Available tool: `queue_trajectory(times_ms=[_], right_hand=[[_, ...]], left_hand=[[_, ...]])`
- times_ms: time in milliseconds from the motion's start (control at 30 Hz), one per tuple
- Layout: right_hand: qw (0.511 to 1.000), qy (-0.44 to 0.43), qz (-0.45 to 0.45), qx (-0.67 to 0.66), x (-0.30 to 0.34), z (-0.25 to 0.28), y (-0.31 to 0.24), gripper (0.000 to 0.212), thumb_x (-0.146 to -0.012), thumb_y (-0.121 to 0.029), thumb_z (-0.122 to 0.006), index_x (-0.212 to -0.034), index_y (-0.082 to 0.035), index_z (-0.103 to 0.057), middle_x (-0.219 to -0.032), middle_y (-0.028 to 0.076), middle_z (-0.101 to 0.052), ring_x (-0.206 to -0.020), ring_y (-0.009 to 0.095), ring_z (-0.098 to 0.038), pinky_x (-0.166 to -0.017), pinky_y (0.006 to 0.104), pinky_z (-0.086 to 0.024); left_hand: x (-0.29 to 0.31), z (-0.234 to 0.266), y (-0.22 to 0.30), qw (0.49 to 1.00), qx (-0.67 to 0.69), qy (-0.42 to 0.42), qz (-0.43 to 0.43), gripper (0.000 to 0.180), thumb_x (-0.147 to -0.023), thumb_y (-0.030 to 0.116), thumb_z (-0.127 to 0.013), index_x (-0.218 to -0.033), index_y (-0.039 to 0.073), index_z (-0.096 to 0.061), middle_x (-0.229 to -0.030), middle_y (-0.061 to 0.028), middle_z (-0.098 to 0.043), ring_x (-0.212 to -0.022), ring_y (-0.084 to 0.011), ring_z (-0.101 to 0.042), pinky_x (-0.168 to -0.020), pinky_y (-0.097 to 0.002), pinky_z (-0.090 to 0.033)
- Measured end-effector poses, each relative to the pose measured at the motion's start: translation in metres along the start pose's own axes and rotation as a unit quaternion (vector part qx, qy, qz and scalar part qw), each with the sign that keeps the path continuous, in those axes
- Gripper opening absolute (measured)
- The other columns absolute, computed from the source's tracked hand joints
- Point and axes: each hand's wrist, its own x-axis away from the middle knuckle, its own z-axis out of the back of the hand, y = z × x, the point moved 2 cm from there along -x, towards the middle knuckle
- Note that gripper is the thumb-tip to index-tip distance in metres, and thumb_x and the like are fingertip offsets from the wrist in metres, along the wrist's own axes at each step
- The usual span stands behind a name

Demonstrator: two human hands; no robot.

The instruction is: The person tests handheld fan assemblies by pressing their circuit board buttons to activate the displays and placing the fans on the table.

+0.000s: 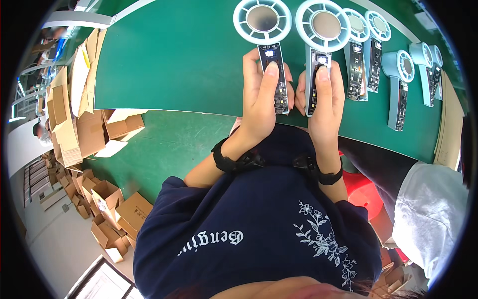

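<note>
My left hand (260, 102) is closed round the handle of a pale blue handheld fan (262, 19), its thumb lying on the bare black circuit board below the round head. In my right hand (326, 102) is a second handheld fan (326, 25), gripped the same way with the thumb on its board. Both fans stand side by side over the green table, heads pointing away from me. A small white display glows on each board. The backs of both handles are hidden by my palms and fingers.
On the green table (174, 65), several more open-handled fans lie to the right, including one fan (398, 92) nearest the front edge. Cardboard boxes (92, 132) stand left of the table. A red stool (362, 194) and a person in a light garment (428, 214) are at right.
</note>
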Motion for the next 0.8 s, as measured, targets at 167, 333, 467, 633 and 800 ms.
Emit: queue_trajectory(times_ms=[167,333,467,633,800], right_hand=[[1.000,0.003,0.009,0.002,0.0012,-0.0001,0.0000,0.024,-0.099,-0.025,-0.036,-0.097,-0.002,-0.043,-0.071,0.004,-0.049,-0.048,0.005,-0.041,-0.040,0.0188,-0.032],[1.000,0.009,0.018,-0.009,0.0010,-0.0010,0.0023,0.022,-0.099,-0.023,-0.038,-0.100,-0.002,-0.044,-0.069,0.003,-0.048,-0.048,0.004,-0.040,-0.039,0.0182,-0.031],[1.000,0.011,0.016,-0.022,0.0004,0.0000,0.0029,0.020,-0.099,-0.020,-0.039,-0.103,-0.002,-0.044,-0.067,0.001,-0.048,-0.047,0.003,-0.039,-0.039,0.0176,-0.029],[1.000,0.000,0.009,0.002,-0.0002,0.0010,0.0020,0.023,-0.100,-0.024,-0.035,-0.094,-0.003,-0.044,-0.071,0.004,-0.049,-0.048,0.005,-0.042,-0.039,0.0184,-0.033],[1.000,-0.002,0.013,0.008,0.0008,0.0008,0.0004,0.023,-0.100,-0.024,-0.035,-0.094,-0.003,-0.044,-0.071,0.004,-0.049,-0.048,0.005,-0.042,-0.039,0.0184,-0.032]], left_hand=[[0.0011,-0.0004,0.0004,1.000,0.004,0.005,-0.002,0.033,-0.099,0.022,-0.038,-0.123,0.002,-0.025,-0.088,-0.0083,-0.049,-0.054,-0.0095,-0.051,-0.045,-0.0204,-0.041],[0.0018,-0.0013,-0.0017,0.999,-0.018,0.011,-0.029,0.034,-0.099,0.021,-0.038,-0.123,0.002,-0.025,-0.088,-0.0079,-0.049,-0.054,-0.0090,-0.050,-0.045,-0.0199,-0.041],[0.0029,-0.0023,-0.0012,0.999,-0.017,0.011,-0.036,0.034,-0.099,0.020,-0.037,-0.124,0.002,-0.025,-0.088,-0.0077,-0.049,-0.054,-0.0086,-0.050,-0.046,-0.0198,-0.041],[0.0022,-0.0023,-0.0006,1.000,-0.010,0.004,-0.027,0.034,-0.099,0.021,-0.037,-0.125,0.002,-0.025,-0.088,-0.0074,-0.049,-0.054,-0.0081,-0.049,-0.046,-0.0197,-0.041],[0.0018,-0.0017,-0.0021,1.000,-0.014,0.003,-0.027,0.034,-0.099,0.021,-0.037,-0.125,0.002,-0.025,-0.088,-0.0074,-0.050,-0.054,-0.0078,-0.049,-0.046,-0.0193,-0.040]])
